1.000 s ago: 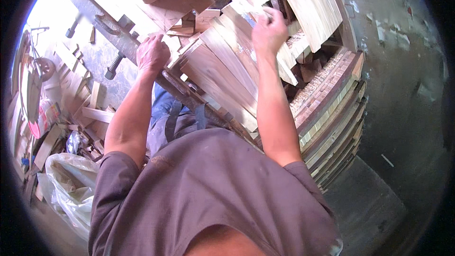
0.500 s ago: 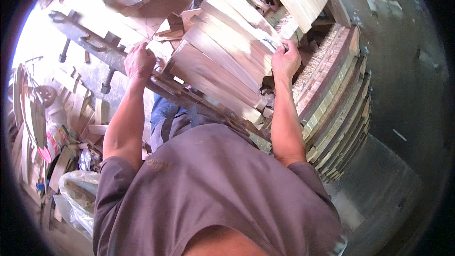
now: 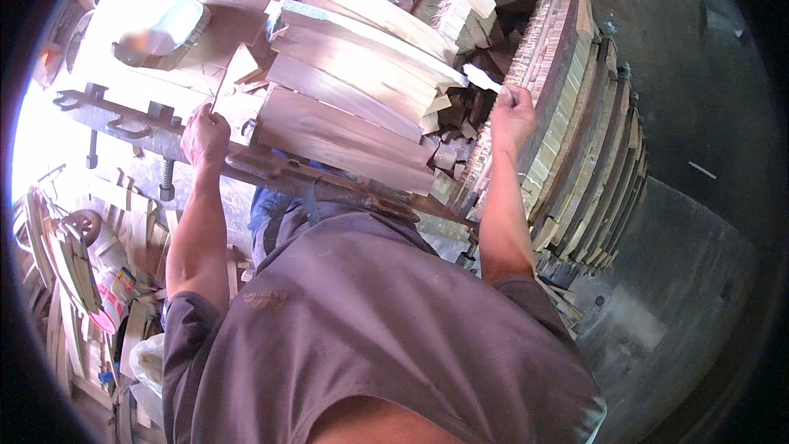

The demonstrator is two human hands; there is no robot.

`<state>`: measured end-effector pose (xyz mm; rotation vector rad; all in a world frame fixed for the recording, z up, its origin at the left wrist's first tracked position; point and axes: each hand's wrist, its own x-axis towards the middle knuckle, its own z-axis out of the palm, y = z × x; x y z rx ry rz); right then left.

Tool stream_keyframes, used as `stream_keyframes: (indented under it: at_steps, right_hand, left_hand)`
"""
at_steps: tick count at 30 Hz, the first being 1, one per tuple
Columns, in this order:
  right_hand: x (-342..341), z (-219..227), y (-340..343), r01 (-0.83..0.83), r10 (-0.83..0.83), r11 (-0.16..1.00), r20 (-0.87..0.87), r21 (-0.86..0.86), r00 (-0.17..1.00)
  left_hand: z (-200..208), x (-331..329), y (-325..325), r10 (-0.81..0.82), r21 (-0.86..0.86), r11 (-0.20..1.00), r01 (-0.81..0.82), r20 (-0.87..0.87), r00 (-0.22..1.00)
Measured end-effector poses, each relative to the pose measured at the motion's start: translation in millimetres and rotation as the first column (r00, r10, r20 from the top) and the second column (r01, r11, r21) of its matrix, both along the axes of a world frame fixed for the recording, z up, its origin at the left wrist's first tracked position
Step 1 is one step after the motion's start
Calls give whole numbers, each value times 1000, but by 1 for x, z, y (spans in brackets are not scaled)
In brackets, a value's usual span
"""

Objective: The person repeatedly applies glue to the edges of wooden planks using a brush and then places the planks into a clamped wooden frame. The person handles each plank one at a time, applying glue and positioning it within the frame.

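Note:
My right hand (image 3: 514,117) is closed in a pinch on a small flat white piece (image 3: 482,78), too bright to tell its kind. It hovers beside the right ends of several pale wooden boards (image 3: 353,74), near the edge of a stack of glued strips. My left hand (image 3: 205,136) is closed next to the metal clamp bar (image 3: 123,119). A thin dark line, perhaps a slender stick, rises from its fingers; what it grips is not clear. The boards lie side by side in front of me, apart from both hands.
Several layered wood-strip panels (image 3: 567,164) stand stacked at the right. Wood offcuts (image 3: 464,115) fill a gap beside the boards. A shallow tub (image 3: 177,29) sits at the upper left. Scrap wood (image 3: 74,255) and a plastic bag (image 3: 149,366) are at the lower left.
My hands are farther apart. The right one has moved rightward past the board ends, and the white piece now shows plainly. My left hand is lower and further left; the whole view has shifted.

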<state>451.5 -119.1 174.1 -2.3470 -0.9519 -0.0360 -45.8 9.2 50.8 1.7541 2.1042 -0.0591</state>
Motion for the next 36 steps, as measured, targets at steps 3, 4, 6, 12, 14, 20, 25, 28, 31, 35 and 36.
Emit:
stream_keyframes:
  at_steps: [3,4,6,12,14,20,25,28,31,35,36]
  right_hand:
    - [-20,-14,17,-101,107,990,-62,98,992]
    - [-18,-21,20,-102,117,988,-136,114,984]
    - [-15,-21,19,-125,125,992,-29,-7,992]
    - [30,-12,-22,-2,41,980,192,-199,980]
    - [28,-5,-22,77,-65,988,89,-137,994]
    - [6,-23,7,64,-72,994,-89,-88,993]
    - [-20,-41,47,9,1,999,-284,35,959]
    - [-52,-41,81,-65,88,995,-331,81,940]
    - [-96,-37,121,-191,196,980,-299,46,934]
    - [-155,-52,171,-200,220,976,-418,91,881]
    - [-170,-53,183,-213,236,972,-418,102,877]
  left_hand:
    - [5,3,2,2,-29,1000,-2,-9,1000]
    - [6,4,3,-3,-35,999,3,-6,1000]
    - [5,2,1,1,-25,1000,-1,-3,1000]
    - [-3,-1,-1,0,15,1000,0,27,1000]
    - [-1,-1,-2,1,18,1000,-1,23,1000]
    - [-12,-8,-2,-19,57,998,19,0,1000]
    - [-6,-4,-2,-9,74,997,8,24,1000]
    - [-5,-3,-2,9,79,997,-12,32,999]
    - [7,-1,-1,11,78,997,-15,56,998]
    - [-1,-8,-3,-11,97,995,3,83,996]
    - [-3,-9,-4,-12,108,994,3,84,996]
